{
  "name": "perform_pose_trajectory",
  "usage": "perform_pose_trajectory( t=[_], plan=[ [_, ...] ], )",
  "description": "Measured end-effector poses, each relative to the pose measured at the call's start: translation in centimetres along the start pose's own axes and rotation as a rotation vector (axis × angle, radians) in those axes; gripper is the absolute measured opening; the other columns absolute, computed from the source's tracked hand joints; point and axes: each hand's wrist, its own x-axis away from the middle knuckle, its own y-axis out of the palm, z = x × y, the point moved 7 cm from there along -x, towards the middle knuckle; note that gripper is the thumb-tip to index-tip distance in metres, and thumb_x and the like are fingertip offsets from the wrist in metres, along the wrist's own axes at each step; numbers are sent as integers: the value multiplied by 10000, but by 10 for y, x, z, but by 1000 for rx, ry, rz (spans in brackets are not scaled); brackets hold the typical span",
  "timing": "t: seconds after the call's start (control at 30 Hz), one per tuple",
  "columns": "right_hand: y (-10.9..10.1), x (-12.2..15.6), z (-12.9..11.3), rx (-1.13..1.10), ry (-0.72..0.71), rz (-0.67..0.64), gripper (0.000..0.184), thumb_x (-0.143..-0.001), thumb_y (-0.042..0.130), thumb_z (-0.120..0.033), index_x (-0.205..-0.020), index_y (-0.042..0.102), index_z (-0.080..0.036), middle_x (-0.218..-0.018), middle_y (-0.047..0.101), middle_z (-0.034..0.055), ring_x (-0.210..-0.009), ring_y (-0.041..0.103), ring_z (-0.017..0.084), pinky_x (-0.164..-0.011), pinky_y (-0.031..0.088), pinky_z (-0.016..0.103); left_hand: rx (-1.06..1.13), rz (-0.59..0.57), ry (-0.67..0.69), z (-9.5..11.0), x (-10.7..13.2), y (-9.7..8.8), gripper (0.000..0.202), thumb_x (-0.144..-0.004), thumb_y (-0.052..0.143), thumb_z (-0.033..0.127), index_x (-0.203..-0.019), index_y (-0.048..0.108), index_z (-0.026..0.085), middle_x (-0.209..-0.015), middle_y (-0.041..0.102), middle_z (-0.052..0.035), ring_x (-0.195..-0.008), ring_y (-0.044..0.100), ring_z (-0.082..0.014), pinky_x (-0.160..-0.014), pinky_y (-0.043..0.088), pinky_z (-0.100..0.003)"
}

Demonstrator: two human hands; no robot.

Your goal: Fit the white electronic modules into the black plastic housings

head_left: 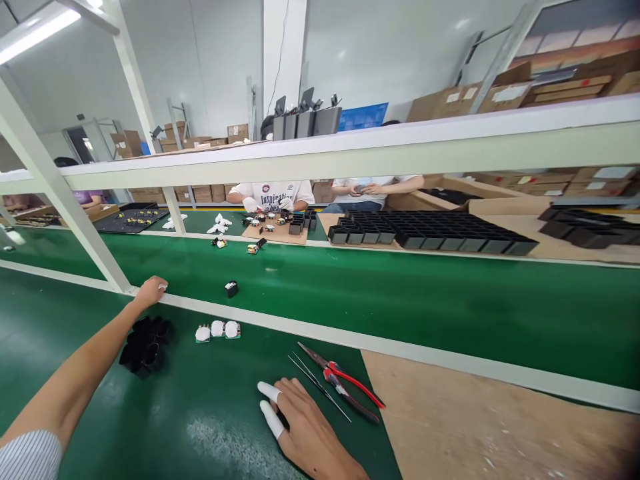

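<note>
Left hand (150,291) being held curled, empty, at rail (300,329) above black shells (144,343) (reach best kept clear); right hand (306,430) being rested flat, empty, by pliers (350,387).

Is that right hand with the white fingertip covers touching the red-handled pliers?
Apart. The head view shows the right hand on the green mat, with thin tweezers and bare mat between it and the pliers.
</note>
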Motion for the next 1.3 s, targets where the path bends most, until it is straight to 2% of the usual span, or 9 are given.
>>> perform_pose_trajectory(
  t=[0.2,0.37,0.47,0.57,0.73,0.87,1.0,1.1,1.3],
  plan=[
    [-5,-1,0,-5,6,7,370,-1047,487,-159,-1386,606,-245,-1073,758,87,-1028,740,262,-1015,597,549,210,-64,248,98,19,16,164,-992,645,263,-1090,761,199,-1177,751,-97,-1060,723,-247,-942,604,-373],
    [-12,-6,-2,-40,3,44,322,-1058,479,-174,-1362,576,-208,-971,700,74,-890,690,251,-830,627,471,363,-251,612,203,137,43,321,-854,718,164,-1144,780,288,-1145,772,-55,-1078,731,-249,-974,587,-327],
    [-17,-6,-3,-47,-20,51,303,-1060,486,-182,-1347,575,-220,-986,685,75,-881,664,251,-779,615,443,365,-335,793,232,196,46,396,-915,741,240,-1305,715,301,-1225,734,-90,-1071,736,-282,-952,588,-356],
    [-22,-5,-6,-56,-18,46,315,-1069,495,-198,-1375,560,-233,-1115,687,101,-995,670,263,-859,614,454,287,-263,722,210,203,24,434,-963,736,425,-1373,666,300,-1338,686,-108,-1170,705,-301,-996,574,-370],
    [-18,-12,-22,-5,27,-9,426,-1030,612,-279,-1445,529,-230,-1391,599,164,-1199,622,328,-982,583,541,55,0,486,110,180,-32,394,-950,674,609,-1056,752,237,-1144,720,-122,-1091,673,-328,-969,573,-454],
    [-4,-20,-33,39,37,-122,251,-1002,602,-200,-1248,651,-200,-1270,655,161,-1107,633,331,-903,592,539,-128,35,443,54,186,-36,501,-954,581,686,-949,752,214,-1101,693,-163,-1047,649,-380,-884,588,-522],
    [-7,-15,-28,-73,32,-148,456,-903,514,-12,-1300,621,-208,-1460,590,133,-1328,557,306,-1088,528,545,-125,49,494,48,196,-25,391,-1037,511,501,-927,759,220,-1184,676,-175,-1146,626,-393,-964,561,-553],
    [-15,-9,-21,-118,63,-119,566,-908,510,-31,-1446,516,-205,-1565,509,128,-1450,466,296,-1183,458,556,-141,49,518,59,193,-15,379,-1045,492,436,-856,741,222,-1189,686,-164,-1159,621,-394,-981,547,-559],
    [-16,-8,-12,25,150,-24,449,-993,676,-291,-1414,555,-189,-1141,678,126,-1043,629,313,-895,576,520,-213,4,471,57,186,1,374,-1022,478,459,-935,716,184,-1093,688,-184,-966,666,-385,-832,574,-537]
  ],
)
